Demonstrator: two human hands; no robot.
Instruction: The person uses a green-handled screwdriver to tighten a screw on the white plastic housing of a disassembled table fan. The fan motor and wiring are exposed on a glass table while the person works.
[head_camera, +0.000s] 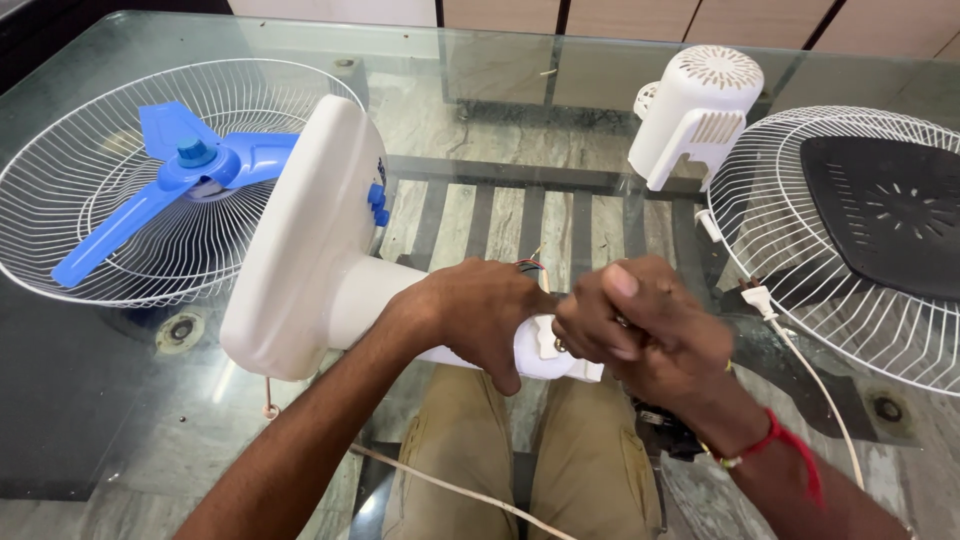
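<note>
A white fan stand (310, 235) with a round base and a short column lies on its side on the glass table (120, 420). My left hand (480, 315) wraps around the column near its open end, where coloured wires stick out. My right hand (640, 325) is closed in a fist against that end of the column; a dark motor part (665, 430) shows just below the wrist. What the right fingers grip is hidden.
A white wire guard (60, 160) with blue fan blades (190, 170) lies at the left. A second wire guard (800, 250) holding a black plate (890, 210) lies at the right. A white motor cover (695, 110) stands behind. A white cord and plug (760, 300) trail right.
</note>
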